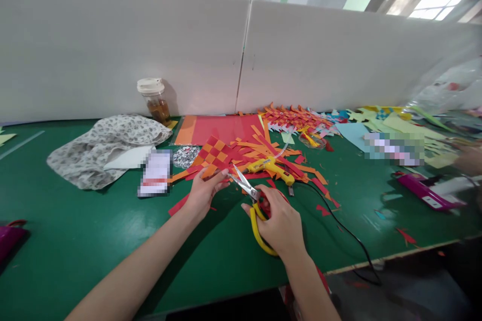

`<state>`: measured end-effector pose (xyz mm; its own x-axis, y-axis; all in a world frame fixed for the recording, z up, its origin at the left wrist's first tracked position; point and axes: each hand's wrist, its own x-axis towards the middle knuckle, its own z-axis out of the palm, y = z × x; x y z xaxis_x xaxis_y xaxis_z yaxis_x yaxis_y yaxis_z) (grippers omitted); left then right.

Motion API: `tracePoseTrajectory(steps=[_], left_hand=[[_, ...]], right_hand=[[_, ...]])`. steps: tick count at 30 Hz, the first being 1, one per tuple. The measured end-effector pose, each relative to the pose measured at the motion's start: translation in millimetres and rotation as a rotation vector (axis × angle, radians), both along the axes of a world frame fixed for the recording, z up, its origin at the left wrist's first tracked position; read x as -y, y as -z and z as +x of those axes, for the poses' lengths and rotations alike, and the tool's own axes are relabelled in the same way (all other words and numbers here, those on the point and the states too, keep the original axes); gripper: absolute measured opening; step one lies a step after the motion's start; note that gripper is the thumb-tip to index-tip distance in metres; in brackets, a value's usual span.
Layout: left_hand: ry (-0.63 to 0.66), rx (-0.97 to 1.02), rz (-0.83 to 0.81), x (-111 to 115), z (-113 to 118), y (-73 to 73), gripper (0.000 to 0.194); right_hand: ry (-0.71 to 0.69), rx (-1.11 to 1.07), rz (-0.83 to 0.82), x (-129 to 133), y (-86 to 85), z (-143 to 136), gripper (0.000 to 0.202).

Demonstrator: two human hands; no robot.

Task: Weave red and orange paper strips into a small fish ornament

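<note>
My left hand pinches a woven paper piece with a red and orange checkered pattern. Loose strip ends stick out from its edges. In my right hand is a pair of scissors with yellow handles, its fingers through the loops. The metal blades are parted and point at the woven piece, close to my left fingertips. Whether they touch the paper I cannot tell. Just behind the scissors a yellow glue gun lies among red and orange paper strips.
A lidded cup of brown drink stands by the white partition. Patterned cloth and a phone lie left. The glue gun's black cord runs over the table edge. At right are a purple tool and another person's blurred hand.
</note>
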<state>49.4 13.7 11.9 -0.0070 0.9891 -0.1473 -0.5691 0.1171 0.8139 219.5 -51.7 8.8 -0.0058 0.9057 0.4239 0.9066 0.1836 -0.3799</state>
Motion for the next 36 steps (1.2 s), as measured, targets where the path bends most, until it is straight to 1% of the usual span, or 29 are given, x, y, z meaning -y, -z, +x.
tracePoseTrajectory(steps=[4,8,10,18,22,25,32,36], left_hand=[[0.025,-0.048,0.017,2.4,1.6,0.0,0.03],[0.038,-0.055,0.023,4.6,4.3,1.9,0.038],[0.045,-0.062,0.024,5.2,5.4,3.0,0.039],[0.08,-0.134,0.068,6.7,6.0,4.9,0.031],[0.071,-0.183,0.05,7.8,6.0,3.7,0.03],[0.08,-0.209,0.066,8.2,5.9,3.3,0.029],[0.123,-0.167,0.085,7.8,6.8,6.9,0.03],[0.118,-0.127,0.055,8.9,7.8,5.5,0.034]], right_hand=[[0.019,-0.007,0.011,-0.1,-0.1,-0.4,0.044],[0.019,-0.004,0.012,0.8,-0.4,-0.5,0.047],[0.017,-0.003,0.013,1.1,-0.2,-0.2,0.048],[0.005,0.034,0.033,1.0,-0.4,0.2,0.049],[-0.001,0.039,0.04,0.2,0.2,0.4,0.049],[-0.009,0.039,0.039,-0.2,1.0,0.8,0.049],[-0.017,0.02,0.052,0.3,1.4,0.2,0.047],[-0.017,0.022,0.067,0.8,1.3,0.0,0.046]])
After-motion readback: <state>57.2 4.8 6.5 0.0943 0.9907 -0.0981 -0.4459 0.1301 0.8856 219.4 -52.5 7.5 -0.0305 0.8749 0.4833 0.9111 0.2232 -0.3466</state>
